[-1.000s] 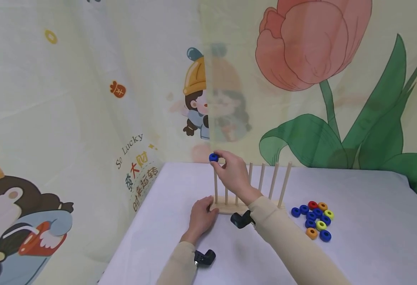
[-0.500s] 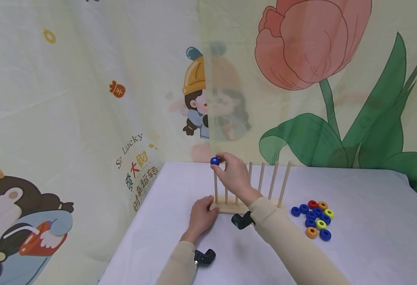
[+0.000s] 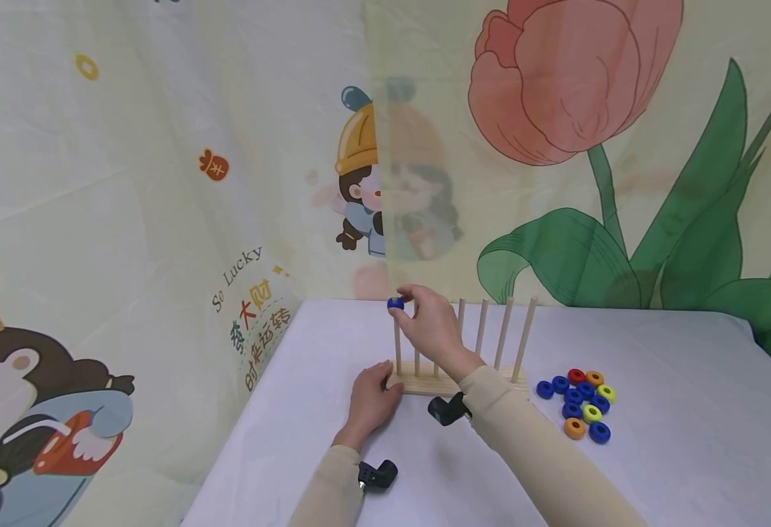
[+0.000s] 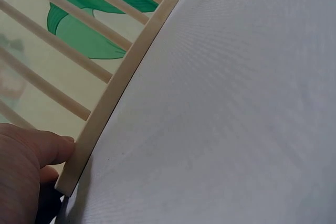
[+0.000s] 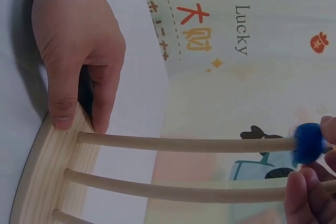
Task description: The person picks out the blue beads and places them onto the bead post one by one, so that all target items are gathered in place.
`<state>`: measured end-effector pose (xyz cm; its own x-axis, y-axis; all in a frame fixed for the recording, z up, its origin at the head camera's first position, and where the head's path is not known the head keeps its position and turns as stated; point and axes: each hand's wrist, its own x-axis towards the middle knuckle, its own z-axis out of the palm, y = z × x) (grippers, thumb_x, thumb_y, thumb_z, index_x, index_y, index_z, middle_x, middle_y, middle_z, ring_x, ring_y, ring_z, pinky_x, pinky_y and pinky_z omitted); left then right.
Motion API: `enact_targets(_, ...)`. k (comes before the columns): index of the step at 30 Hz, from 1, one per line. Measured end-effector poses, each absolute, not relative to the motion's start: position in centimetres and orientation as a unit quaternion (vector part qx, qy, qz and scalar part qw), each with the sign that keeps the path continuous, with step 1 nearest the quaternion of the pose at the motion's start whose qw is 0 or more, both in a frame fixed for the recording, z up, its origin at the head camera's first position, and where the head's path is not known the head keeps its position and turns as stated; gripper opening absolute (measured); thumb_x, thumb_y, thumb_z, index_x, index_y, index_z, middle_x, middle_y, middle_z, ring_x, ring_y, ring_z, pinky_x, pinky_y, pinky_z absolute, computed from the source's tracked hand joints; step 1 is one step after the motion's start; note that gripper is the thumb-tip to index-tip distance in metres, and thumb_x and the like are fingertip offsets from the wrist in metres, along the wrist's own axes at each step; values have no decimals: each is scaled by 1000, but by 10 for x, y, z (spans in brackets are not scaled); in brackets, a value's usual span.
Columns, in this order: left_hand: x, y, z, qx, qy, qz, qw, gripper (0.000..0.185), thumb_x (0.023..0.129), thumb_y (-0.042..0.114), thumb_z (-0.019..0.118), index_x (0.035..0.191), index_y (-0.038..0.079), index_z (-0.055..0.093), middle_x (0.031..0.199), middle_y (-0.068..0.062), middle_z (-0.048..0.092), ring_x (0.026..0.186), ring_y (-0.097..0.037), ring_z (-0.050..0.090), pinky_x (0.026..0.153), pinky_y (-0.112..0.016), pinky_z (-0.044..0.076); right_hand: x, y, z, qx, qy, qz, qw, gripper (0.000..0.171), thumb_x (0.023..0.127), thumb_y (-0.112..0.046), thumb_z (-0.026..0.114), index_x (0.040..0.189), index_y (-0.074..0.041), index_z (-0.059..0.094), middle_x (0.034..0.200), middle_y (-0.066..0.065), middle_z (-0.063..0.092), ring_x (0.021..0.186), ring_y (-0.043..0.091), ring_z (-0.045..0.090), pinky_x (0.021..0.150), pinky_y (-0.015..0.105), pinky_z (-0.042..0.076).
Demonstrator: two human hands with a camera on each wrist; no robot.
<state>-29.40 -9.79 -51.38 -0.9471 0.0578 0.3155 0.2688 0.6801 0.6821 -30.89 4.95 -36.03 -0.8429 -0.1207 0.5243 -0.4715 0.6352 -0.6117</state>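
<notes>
A wooden peg rack (image 3: 452,385) with several upright dowels stands on the white table (image 3: 675,454). My right hand (image 3: 427,322) pinches a blue ring (image 3: 395,302) at the tip of the leftmost dowel (image 3: 397,351); in the right wrist view the blue ring (image 5: 308,143) sits on the end of that dowel (image 5: 184,143). My left hand (image 3: 370,399) holds the left end of the rack's base, thumb on top and a finger round its end (image 5: 73,72). The left wrist view shows its fingertip (image 4: 50,148) against the base edge (image 4: 118,93).
A cluster of several loose rings (image 3: 579,406) in blue, red, orange and yellow lies on the table right of the rack. Printed fabric backdrops (image 3: 161,183) rise behind and to the left. The table's left edge (image 3: 247,424) runs close to my left forearm.
My right hand has lowered the blue ring slightly, from just above the leftmost dowel onto its tip. The left hand has stayed on the rack's base.
</notes>
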Motion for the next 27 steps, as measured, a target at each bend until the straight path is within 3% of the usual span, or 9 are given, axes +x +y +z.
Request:
enact_targets(8, -296, -96, -514, -78, -907, -397, 121, 48, 85, 17, 72, 128, 1, 62, 125, -16, 65, 116, -32, 59, 102, -49, 46, -301, 53, -361, 175, -856, 421, 243, 35, 90, -21, 71, 122, -9, 65, 108, 4, 66, 65, 9, 55, 51, 24, 47)
enact_targets(16, -295, -94, -513, -69, -911, -391, 115, 48, 85, 19, 72, 129, 2, 61, 128, -16, 63, 121, -34, 56, 106, -50, 42, -285, 63, -359, 218, -801, 460, 316, 26, 90, -13, 70, 116, -11, 68, 109, 2, 67, 67, 8, 63, 55, 23, 54)
enact_targets(27, -294, -98, -511, -89, -911, -380, 134, 44, 84, 18, 72, 124, 2, 64, 124, -16, 65, 118, -34, 58, 105, -49, 42, -263, 88, -396, 192, -807, 464, 311, 21, 88, -9, 72, 109, -9, 70, 107, 2, 69, 69, 7, 63, 61, 23, 56)
